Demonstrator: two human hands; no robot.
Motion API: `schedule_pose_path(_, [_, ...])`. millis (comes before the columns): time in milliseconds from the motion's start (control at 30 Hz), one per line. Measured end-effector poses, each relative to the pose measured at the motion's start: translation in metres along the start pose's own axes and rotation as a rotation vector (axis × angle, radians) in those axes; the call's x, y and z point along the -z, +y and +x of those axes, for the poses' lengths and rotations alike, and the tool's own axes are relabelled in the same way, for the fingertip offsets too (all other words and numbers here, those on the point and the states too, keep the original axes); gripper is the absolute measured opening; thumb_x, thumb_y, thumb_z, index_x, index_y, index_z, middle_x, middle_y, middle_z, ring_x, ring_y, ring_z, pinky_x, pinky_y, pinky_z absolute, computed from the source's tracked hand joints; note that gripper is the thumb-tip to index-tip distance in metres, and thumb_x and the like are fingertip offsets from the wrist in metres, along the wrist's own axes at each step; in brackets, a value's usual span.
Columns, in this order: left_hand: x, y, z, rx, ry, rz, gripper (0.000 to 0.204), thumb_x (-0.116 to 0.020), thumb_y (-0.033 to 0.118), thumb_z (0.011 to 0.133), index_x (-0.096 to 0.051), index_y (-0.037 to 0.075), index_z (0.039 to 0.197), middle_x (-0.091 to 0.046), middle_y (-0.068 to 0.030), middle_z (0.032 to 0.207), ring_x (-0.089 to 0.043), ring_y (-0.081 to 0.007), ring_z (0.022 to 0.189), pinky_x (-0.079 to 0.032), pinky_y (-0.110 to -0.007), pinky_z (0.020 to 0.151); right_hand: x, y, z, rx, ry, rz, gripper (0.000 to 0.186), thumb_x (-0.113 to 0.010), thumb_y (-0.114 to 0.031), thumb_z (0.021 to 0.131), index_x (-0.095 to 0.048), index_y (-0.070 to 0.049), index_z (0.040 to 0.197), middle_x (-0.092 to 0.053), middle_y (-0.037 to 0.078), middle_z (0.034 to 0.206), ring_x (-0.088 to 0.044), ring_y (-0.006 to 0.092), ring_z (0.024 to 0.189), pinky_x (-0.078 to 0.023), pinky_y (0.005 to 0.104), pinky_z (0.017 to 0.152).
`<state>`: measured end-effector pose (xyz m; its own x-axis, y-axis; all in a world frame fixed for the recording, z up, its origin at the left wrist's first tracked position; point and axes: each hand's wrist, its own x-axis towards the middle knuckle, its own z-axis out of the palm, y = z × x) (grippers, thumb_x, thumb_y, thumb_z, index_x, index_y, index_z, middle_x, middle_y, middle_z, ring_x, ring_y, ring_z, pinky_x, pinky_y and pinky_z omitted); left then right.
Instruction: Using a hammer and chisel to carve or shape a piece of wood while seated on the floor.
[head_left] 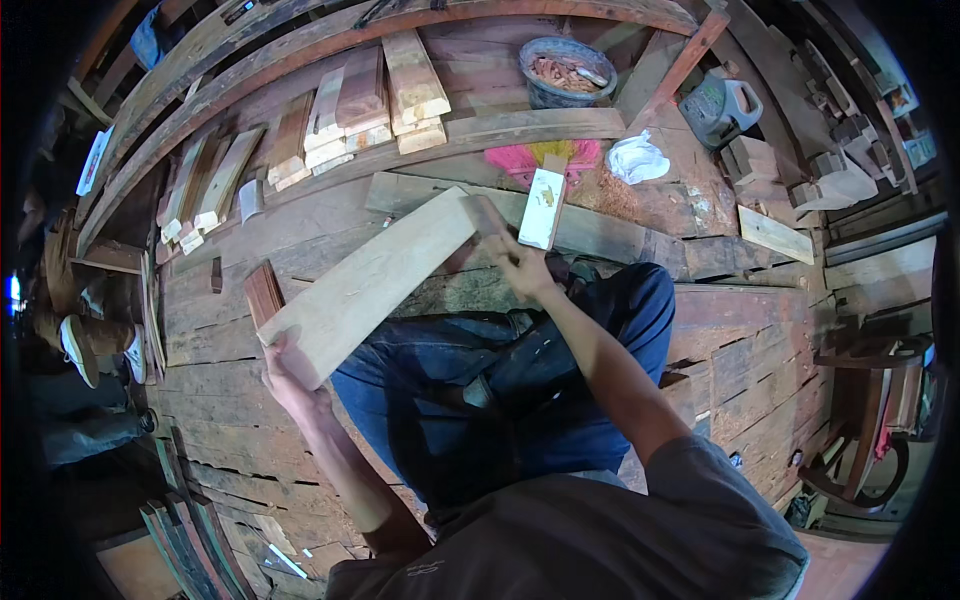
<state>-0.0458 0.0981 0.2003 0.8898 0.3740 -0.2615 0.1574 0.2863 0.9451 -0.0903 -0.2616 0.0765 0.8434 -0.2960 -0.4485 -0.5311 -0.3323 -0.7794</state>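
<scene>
A long pale wooden board (pixel 370 280) lies slantwise above my lap, its near left end held in my left hand (pixel 293 378). The fingers there are closed round the edge. At the board's far right end, my right hand (pixel 522 268) is closed on a small brown wooden block (pixel 483 213) against that end; part of the block is hidden by the fingers. Close to the right hand, a white-faced flat block (pixel 541 208) rests on the floor plank. A reddish-brown wood piece (pixel 264 292) shows partly from behind the board at the left.
Cut boards (pixel 345 105) are stacked along the far side, beside a bucket of wood scraps (pixel 568 75). A pink brush (pixel 520 163), a white cloth (pixel 638 158) and a grey jug (pixel 718 108) lie farther right. A person's shoe (pixel 80 350) is at far left.
</scene>
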Motion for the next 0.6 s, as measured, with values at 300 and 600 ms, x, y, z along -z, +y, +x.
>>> schedule_pose_path(300, [0.01, -0.005, 0.02, 0.045, -0.039, -0.091, 0.038, -0.053, 0.024, 0.089, -0.059, -0.006, 0.112, -0.063, -0.0157, 0.11, -0.065, -0.0276, 0.098, -0.056, -0.04, 0.084, -0.025, 0.019, -0.006, 0.597, 0.096, -0.024, 0.06, -0.057, -0.02, 0.091, -0.035, -0.016, 0.147, -0.068, 0.014, 0.098, -0.062, 0.0162, 0.084, -0.047, 0.0302, 0.085])
schedule_pose_path(600, [0.07, -0.025, 0.074, 0.125, -0.201, -0.151, 0.035, -0.061, 0.022, 0.085, -0.059, -0.002, 0.11, -0.063, -0.0137, 0.11, -0.065, -0.026, 0.097, -0.055, -0.038, 0.082, -0.032, -0.015, -0.024, 0.505, -0.163, -0.19, 0.061, -0.058, -0.018, 0.089, -0.037, -0.015, 0.146, -0.069, 0.013, 0.104, -0.064, 0.0209, 0.092, -0.047, 0.031, 0.09])
